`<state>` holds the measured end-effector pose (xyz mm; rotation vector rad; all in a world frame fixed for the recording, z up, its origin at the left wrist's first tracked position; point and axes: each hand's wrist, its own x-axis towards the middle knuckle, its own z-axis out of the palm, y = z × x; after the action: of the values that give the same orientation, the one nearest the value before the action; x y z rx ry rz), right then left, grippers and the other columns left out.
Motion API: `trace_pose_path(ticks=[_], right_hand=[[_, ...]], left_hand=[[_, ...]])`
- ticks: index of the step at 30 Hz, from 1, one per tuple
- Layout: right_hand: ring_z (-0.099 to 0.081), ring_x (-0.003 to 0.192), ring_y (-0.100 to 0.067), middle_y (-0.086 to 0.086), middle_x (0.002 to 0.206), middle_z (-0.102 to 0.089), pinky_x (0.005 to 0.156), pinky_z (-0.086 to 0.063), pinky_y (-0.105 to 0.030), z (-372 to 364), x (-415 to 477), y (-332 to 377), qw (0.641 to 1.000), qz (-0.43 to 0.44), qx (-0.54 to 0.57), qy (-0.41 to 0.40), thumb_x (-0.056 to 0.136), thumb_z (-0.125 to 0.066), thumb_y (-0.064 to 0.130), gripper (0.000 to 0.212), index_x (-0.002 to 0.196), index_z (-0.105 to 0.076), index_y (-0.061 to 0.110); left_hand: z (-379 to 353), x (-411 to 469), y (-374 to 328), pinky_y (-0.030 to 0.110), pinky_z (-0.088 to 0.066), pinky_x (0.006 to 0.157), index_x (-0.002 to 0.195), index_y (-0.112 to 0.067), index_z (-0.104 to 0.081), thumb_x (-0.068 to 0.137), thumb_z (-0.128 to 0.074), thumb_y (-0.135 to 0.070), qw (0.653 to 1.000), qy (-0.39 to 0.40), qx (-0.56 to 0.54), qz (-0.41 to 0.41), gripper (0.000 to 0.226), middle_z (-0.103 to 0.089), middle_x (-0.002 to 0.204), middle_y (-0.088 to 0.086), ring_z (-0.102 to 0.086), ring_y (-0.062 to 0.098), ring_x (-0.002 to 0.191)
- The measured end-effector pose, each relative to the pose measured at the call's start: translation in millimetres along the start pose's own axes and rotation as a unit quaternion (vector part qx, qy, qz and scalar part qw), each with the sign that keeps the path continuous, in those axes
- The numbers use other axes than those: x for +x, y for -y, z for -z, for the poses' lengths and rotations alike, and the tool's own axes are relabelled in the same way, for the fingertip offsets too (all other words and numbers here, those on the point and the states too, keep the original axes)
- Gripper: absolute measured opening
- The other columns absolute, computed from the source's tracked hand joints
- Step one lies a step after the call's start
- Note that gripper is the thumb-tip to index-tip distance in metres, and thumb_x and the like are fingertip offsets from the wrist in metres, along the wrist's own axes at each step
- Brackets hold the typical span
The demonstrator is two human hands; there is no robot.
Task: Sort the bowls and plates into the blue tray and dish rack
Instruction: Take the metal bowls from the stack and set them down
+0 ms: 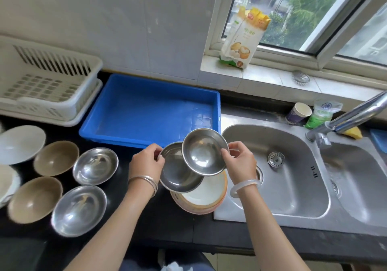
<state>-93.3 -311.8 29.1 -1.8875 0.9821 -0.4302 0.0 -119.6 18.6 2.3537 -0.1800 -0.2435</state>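
Note:
My right hand (238, 162) pinches the rim of a small steel bowl (204, 151), lifted and tilted over a larger steel plate (178, 172). My left hand (146, 162) grips that plate's left rim. Both are above a stack of orange-rimmed white bowls (207, 195) on the counter edge. Behind them lies the blue tray (150, 107), with nothing in it. At the far left stands the white dish rack (46, 82). Two steel bowls (95, 166), two brown bowls (55, 157) and a white plate (19, 143) sit on the dark counter at left.
A double steel sink (282, 170) lies to the right, its faucet (351, 116) reaching in from the right. A paper cup (298, 112) and a green bag (320, 113) stand behind the sink. On the window sill is a flour bag (243, 38).

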Motion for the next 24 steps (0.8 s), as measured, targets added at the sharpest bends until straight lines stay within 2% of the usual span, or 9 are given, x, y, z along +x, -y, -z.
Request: trace_pose_path(ticks=[3,5,8,10,13,18,21,24], right_hand=[[-0.061,0.067,-0.018,-0.003,0.076,-0.068,0.064,-0.047,-0.026,-21,1,12,0.999,0.004,0.002,0.051,0.081,-0.066,0.019,0.007,0.08,-0.059,0.018],[-0.06,0.067,-0.017,-0.004,0.079,-0.068,0.064,-0.045,-0.024,-39,0,19,0.997,0.01,-0.007,0.082,0.083,-0.066,0.021,0.009,0.08,-0.057,0.02],[-0.058,0.066,-0.014,-0.004,0.08,-0.07,0.056,-0.041,-0.019,-70,-3,28,0.991,0.019,-0.026,0.128,0.083,-0.063,0.021,0.005,0.082,-0.058,0.02],[-0.056,0.064,-0.014,-0.004,0.081,-0.07,0.056,-0.039,-0.021,-91,-4,33,0.986,0.023,-0.047,0.156,0.083,-0.062,0.021,0.005,0.084,-0.058,0.02],[-0.056,0.072,-0.02,-0.002,0.083,-0.066,0.065,-0.038,-0.024,-121,-5,37,0.976,0.024,-0.094,0.195,0.084,-0.062,0.021,0.01,0.092,-0.06,0.017],[-0.064,0.087,-0.033,-0.009,0.088,-0.065,0.077,-0.053,-0.037,-156,-8,31,0.956,0.0,-0.166,0.241,0.082,-0.052,0.011,0.013,0.092,-0.056,0.016],[-0.062,0.093,-0.034,-0.015,0.105,-0.065,0.077,-0.05,-0.035,-168,-8,26,0.939,-0.003,-0.221,0.262,0.083,-0.045,0.006,0.028,0.107,-0.056,0.013],[-0.057,0.103,-0.035,-0.017,0.115,-0.061,0.081,-0.046,-0.035,-177,-9,22,0.922,-0.01,-0.266,0.28,0.085,-0.042,0.003,0.032,0.114,-0.054,0.009]], left_hand=[[20,-6,19,0.032,-0.054,0.07,0.086,-0.018,-0.063,0.084,-0.057,-0.012,0.999,-0.018,-0.017,0.032,0.009,-0.068,0.08,-0.002,-0.064,0.02,0.074],[32,-13,36,0.033,-0.053,0.068,0.084,-0.018,-0.062,0.085,-0.057,-0.012,0.998,-0.032,-0.012,0.049,0.007,-0.068,0.078,-0.002,-0.063,0.02,0.073],[46,-26,63,0.03,-0.049,0.064,0.082,-0.019,-0.06,0.085,-0.059,-0.012,0.996,-0.05,-0.004,0.076,0.008,-0.066,0.077,-0.004,-0.062,0.019,0.07],[52,-33,79,0.03,-0.047,0.064,0.082,-0.019,-0.06,0.085,-0.058,-0.011,0.993,-0.054,0.007,0.1,0.009,-0.066,0.077,-0.003,-0.061,0.02,0.071],[51,-40,99,0.031,-0.048,0.068,0.084,-0.018,-0.062,0.085,-0.058,-0.01,0.989,-0.048,0.012,0.14,0.008,-0.068,0.08,0.0,-0.062,0.022,0.077],[38,-46,120,0.034,-0.049,0.074,0.092,-0.015,-0.062,0.087,-0.054,-0.01,0.983,-0.008,0.026,0.181,0.011,-0.068,0.087,0.006,-0.059,0.024,0.087],[32,-46,126,0.034,-0.049,0.073,0.094,-0.015,-0.062,0.089,-0.051,-0.011,0.982,0.002,0.041,0.185,0.012,-0.069,0.087,0.007,-0.059,0.026,0.087],[28,-43,129,0.036,-0.05,0.072,0.094,-0.014,-0.062,0.09,-0.05,-0.011,0.982,-0.001,0.047,0.184,0.012,-0.07,0.086,0.008,-0.06,0.028,0.087]])
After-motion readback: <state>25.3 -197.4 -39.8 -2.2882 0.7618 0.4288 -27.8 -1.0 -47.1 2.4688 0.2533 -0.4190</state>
